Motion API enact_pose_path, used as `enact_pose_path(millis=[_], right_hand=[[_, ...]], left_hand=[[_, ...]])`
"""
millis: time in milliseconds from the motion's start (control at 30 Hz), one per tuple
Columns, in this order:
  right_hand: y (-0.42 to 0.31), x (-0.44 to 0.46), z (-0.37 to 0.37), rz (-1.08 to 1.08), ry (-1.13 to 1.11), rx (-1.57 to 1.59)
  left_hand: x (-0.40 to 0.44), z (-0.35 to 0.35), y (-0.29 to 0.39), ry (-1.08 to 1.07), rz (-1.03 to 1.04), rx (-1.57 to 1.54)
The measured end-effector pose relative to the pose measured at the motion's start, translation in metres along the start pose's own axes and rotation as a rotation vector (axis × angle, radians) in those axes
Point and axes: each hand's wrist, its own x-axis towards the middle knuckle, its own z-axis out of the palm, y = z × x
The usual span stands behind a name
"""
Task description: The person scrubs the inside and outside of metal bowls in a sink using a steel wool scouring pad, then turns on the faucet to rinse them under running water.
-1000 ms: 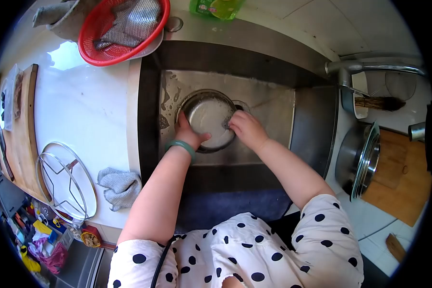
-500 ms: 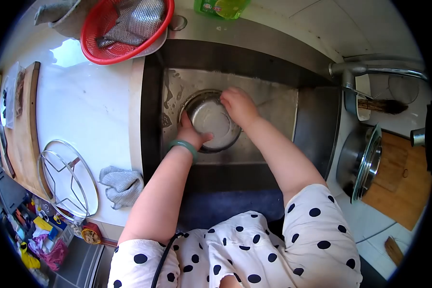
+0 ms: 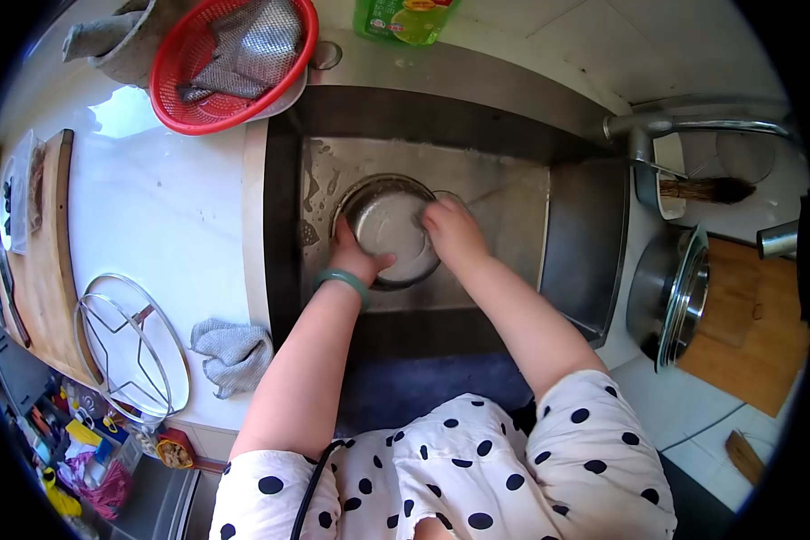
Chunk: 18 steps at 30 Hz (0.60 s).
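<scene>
A round metal bowl stands in the stainless steel sink, with a whitish wet film inside it. My left hand, with a green bangle at the wrist, is closed on the bowl's left rim, thumb over the inside. At the right side of the bowl, my right hand has its fingers curled together over the rim and inner wall. Motion blurs its fingertips, and what they hold is hidden. A thin curved edge shows just behind that hand.
Left of the sink are a red colander with a silvery mesh-patterned thing, a grey cloth and a round rack. Green bottle behind; faucet, brush and metal pot at right.
My right hand has moved from the bowl's upper right rim down along its right side. My left hand keeps its hold on the rim. The view has shifted slightly.
</scene>
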Motion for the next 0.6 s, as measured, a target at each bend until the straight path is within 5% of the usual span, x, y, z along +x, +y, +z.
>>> enact_pose_path(millis=[500,600], right_hand=[[-0.03,0.022,0.006,0.083,-0.045,-0.041],[-0.056,0.033,0.026,-0.21,-0.096,-0.037]], left_hand=[[-0.006,-0.002,0.002,0.001,0.006,0.013],[-0.008,-0.007,0.008,0.004,-0.025,0.07]])
